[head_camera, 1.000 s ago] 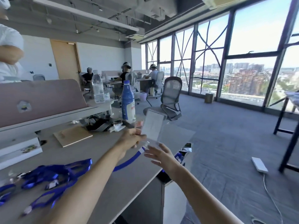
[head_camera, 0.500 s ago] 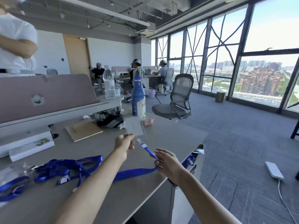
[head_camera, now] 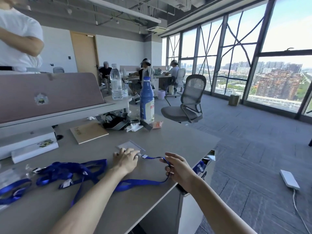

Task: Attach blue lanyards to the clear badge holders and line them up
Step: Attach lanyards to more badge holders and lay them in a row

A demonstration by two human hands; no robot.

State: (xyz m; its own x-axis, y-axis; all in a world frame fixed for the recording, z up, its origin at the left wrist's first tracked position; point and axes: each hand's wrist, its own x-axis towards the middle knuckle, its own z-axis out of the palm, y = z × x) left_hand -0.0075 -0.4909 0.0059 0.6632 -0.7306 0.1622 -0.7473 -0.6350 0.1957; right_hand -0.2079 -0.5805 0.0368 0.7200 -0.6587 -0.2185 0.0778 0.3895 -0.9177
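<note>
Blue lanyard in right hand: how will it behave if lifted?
Likely floppy: the lanyard droops from the right hand and loops across the desk. Probably light, being a thin flat strap. The badge holder at its clip would likely trail along.

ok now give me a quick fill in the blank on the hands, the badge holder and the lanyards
1. The left hand holds the clear badge holder down on the ____.
2. The right hand pinches the strap of a ____ lanyard.
3. The pile of spare lanyards lies to the ____ of the left hand.

Missing words: desk; blue; left
</note>
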